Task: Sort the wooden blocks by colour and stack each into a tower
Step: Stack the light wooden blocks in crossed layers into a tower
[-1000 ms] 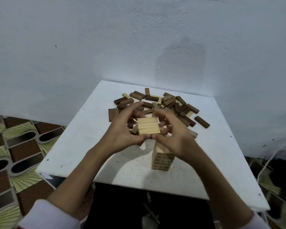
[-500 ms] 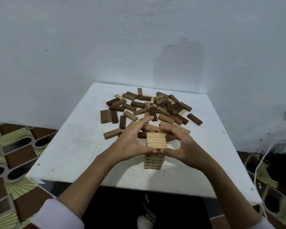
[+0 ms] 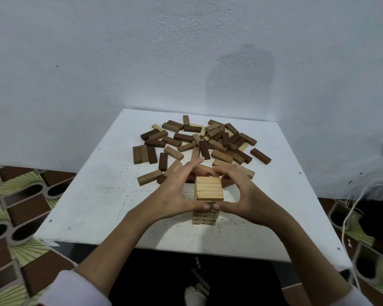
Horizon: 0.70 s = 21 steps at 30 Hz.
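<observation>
Now, tower: a stack of pale wooden blocks, the light tower (image 3: pixel 209 191), stands upright near the front middle of the white table (image 3: pixel 93 208), its top layer of side-by-side blocks facing the camera.
Left hand: the left hand (image 3: pixel 175 193) cups the tower's left side, thumb tip pressed to the near face just under the top layer, fingers (image 3: pixel 191 165) stretched out and slightly spread past the far left corner.
Right hand: the right hand (image 3: pixel 241 195) mirrors it on the right side, thumb tip touching the near face beside the other thumb, fingers curled over toward the far edge of the top layer; whether they touch it I cannot tell.
Grip: both thumbs meet at the front of the tower; the hands frame the upper layers without lifting them.
Loose pile: the scattered blocks (image 3: pixel 203 142), mostly dark and mid brown with a few pale ones, lie flat behind the tower, across the far half of the table.
Set of three: three brown blocks (image 3: pixel 144 154) lie side by side at the pile's left edge.
Wall: a plain pale wall (image 3: pixel 142 62) rises right behind the table.
Floor: patterned floor tiles (image 3: pixel 13 208) in brown and green show on the left.
Cord: a thin white cord (image 3: pixel 349 208) hangs at the right.
Sleeves: white sleeves (image 3: pixel 75 290) cover both forearms near the lower edge.
</observation>
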Motion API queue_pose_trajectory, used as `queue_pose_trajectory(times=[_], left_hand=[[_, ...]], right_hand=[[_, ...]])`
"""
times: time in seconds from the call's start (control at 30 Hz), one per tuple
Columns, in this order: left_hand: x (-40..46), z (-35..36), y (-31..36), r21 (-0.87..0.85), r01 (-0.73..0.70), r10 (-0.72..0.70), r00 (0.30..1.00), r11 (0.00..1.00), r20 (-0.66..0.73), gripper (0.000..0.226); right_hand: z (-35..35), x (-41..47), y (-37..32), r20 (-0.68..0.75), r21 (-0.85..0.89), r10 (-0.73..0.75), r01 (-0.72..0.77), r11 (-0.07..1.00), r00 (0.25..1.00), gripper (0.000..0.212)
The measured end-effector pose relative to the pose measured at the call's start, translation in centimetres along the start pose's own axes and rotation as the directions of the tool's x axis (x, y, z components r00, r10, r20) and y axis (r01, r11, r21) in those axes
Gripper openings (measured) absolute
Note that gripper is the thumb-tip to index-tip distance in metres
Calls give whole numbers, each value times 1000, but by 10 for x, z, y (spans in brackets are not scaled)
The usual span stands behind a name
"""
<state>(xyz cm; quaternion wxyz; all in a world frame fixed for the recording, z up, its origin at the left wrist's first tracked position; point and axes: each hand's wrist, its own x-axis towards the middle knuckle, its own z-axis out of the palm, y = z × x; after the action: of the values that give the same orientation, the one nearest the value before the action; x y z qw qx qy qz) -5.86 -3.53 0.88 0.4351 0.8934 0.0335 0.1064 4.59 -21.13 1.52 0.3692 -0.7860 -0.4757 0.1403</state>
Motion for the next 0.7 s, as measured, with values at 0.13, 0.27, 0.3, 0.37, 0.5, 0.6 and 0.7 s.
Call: queue_pose_trajectory(times=[0.13, 0.27, 0.3, 0.37, 0.5, 0.6, 0.7], left_hand=[[-2, 1, 1, -9, 12, -12, 1000, 1000, 6, 97], [0, 2, 0, -16, 1, -1, 1000, 1000, -6, 95], [0, 2, 0, -14, -3, 3, 1000, 1000, -6, 95], [0, 3, -1, -11, -7, 7, 1000, 1000, -3, 95], [0, 4, -2, -20, -9, 9, 1000, 1000, -12, 94], [0, 4, -2, -28, -2, 1, 1000, 1000, -14, 94], [-3, 6, -1, -79, 34, -35, 999, 996, -9, 95]], right_hand=[[2, 0, -1, 21, 20, 37, -37, 999, 999, 72], [4, -1, -4, -1, 27, 30, -30, 999, 1000, 69], [4, -1, -4, -7, 31, 24, -24, 999, 1000, 69], [4, -1, -5, -11, 31, 24, -24, 999, 1000, 69], [5, -1, -4, -28, 18, 13, -13, 1000, 1000, 67], [7, -1, -5, -31, 42, 15, -14, 999, 999, 66], [9, -2, -6, -25, 71, 38, -36, 997, 999, 66]])
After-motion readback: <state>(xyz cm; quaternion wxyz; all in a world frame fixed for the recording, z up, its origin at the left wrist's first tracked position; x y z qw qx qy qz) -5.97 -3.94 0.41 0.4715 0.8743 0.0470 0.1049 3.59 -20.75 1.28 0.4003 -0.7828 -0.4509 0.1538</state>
